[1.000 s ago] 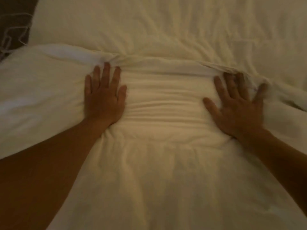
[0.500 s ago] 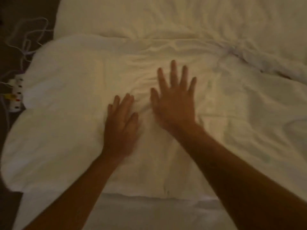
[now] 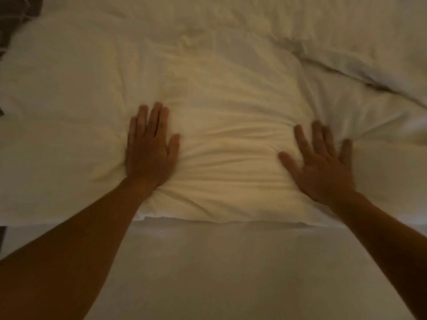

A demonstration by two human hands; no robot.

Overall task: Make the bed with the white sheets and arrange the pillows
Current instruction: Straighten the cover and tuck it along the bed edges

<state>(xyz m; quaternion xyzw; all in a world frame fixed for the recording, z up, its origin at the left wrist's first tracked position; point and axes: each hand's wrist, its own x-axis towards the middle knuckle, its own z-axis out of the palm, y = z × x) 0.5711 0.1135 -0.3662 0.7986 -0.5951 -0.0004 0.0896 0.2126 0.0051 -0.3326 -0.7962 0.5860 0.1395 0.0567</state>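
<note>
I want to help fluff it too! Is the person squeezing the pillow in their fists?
No, the left hand and the right hand both press flat on the pillow with straight fingers.

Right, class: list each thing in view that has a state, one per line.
pillow: lying flat, creased in the middle
left hand: flat, fingers together, pressing the pillow
right hand: flat, fingers spread, pressing the pillow
sheet: smooth, bare below the pillow
bedding at upper right: rumpled
</note>
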